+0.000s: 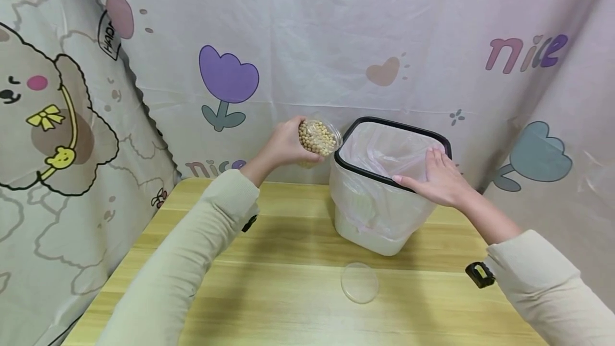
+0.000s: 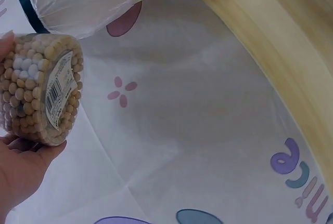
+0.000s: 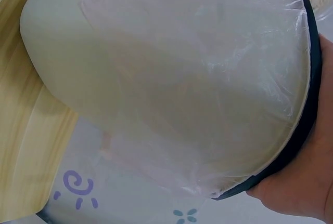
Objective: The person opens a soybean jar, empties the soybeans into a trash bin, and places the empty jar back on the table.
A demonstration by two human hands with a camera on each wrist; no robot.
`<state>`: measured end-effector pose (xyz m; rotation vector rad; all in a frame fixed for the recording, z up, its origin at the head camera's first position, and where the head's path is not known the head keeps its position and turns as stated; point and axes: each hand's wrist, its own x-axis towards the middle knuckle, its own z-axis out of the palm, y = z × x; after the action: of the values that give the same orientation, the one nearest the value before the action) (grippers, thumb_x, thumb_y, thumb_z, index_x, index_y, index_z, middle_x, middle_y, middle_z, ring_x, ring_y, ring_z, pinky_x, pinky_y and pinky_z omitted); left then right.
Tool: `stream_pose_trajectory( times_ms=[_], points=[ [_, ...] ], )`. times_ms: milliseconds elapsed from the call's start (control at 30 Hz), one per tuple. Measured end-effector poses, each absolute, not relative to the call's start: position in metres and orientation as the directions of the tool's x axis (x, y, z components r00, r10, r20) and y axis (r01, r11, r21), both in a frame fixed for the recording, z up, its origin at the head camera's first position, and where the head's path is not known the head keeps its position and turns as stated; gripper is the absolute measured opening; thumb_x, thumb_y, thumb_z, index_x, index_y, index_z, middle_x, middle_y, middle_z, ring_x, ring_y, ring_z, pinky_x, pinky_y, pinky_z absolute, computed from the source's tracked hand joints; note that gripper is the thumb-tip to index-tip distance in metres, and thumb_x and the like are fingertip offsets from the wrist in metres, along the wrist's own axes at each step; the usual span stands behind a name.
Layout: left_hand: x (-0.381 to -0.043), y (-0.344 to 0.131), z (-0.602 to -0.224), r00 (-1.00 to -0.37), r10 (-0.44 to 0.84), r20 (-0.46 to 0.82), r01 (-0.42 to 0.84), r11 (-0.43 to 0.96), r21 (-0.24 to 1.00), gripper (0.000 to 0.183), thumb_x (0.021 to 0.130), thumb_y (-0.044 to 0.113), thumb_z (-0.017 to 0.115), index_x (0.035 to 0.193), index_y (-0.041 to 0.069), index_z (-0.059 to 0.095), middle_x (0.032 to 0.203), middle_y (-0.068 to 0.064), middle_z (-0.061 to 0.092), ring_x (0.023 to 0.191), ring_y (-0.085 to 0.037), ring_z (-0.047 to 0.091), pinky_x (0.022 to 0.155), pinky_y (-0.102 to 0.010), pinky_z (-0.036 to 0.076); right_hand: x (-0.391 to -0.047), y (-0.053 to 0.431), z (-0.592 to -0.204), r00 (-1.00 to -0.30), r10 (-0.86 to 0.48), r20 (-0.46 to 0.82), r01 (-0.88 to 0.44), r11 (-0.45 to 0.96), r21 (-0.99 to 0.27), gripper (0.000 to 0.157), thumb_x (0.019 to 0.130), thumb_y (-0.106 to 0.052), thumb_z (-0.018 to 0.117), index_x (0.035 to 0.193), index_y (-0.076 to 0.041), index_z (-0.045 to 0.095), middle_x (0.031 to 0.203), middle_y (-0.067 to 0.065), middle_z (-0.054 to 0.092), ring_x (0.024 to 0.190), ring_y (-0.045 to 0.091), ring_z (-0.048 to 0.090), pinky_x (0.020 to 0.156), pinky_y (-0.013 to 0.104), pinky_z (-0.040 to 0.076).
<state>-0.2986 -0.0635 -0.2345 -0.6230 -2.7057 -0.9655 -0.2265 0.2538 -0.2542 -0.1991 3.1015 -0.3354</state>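
Observation:
My left hand (image 1: 290, 144) grips a clear jar of round pale beans (image 1: 317, 137), tipped on its side with its mouth toward the bin. A barcode label shows on the jar's base (image 2: 59, 91) in the left wrist view. The white bin (image 1: 370, 231) has a black rim (image 1: 370, 174) and a thin, translucent pinkish liner bag (image 1: 357, 204) folded over it. The jar's mouth is close to the rim's left side; whether they touch I cannot tell. My right hand (image 1: 442, 179) rests at the rim's right front with its fingers extended, fingertips over the bin's mouth.
A clear round lid (image 1: 359, 282) lies on the wooden table (image 1: 269, 292) in front of the bin. Close behind the table hangs a printed cloth (image 1: 307, 57), and more cloth hangs at both sides.

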Motion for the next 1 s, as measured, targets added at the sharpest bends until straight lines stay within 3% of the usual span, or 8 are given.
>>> stream_pose_trajectory(
  times_ms=[400,700,1000],
  points=[
    [-0.3,-0.049,-0.221,-0.877,0.388,0.282,0.476,0.774,0.417,0.084,0.059,0.029,0.084,0.128,0.001,0.044,0.116,-0.015,0.059,0.106,-0.029,0.057,0.093,-0.04,0.05,-0.226,0.254,-0.255,-0.993,-0.116,0.009,-0.114,0.967,-0.226,0.111,0.084,-0.069,0.039,0.14,0.017,-0.003,0.148,0.036,-0.008,0.138,0.05,-0.004,0.111,0.064,0.004],
    [-0.299,-0.042,-0.214,-0.852,0.428,0.302,0.512,0.803,0.305,0.071,0.06,0.028,0.082,0.118,0.004,0.048,0.106,-0.01,0.06,0.099,-0.029,0.057,0.087,-0.041,0.051,-0.228,0.254,-0.256,-0.992,-0.124,0.022,-0.126,0.968,-0.215,0.11,0.085,-0.068,0.041,0.14,0.018,-0.002,0.148,0.037,-0.005,0.138,0.05,-0.002,0.113,0.061,0.006],
    [-0.297,-0.036,-0.209,-0.839,0.451,0.303,0.514,0.84,0.175,0.071,0.061,0.029,0.082,0.117,0.005,0.047,0.109,-0.012,0.059,0.105,-0.03,0.054,0.089,-0.043,0.049,-0.227,0.253,-0.256,-0.993,-0.119,0.02,-0.121,0.969,-0.216,0.11,0.084,-0.068,0.041,0.14,0.017,-0.001,0.148,0.036,-0.005,0.138,0.05,0.0,0.112,0.062,0.006]
  ],
)
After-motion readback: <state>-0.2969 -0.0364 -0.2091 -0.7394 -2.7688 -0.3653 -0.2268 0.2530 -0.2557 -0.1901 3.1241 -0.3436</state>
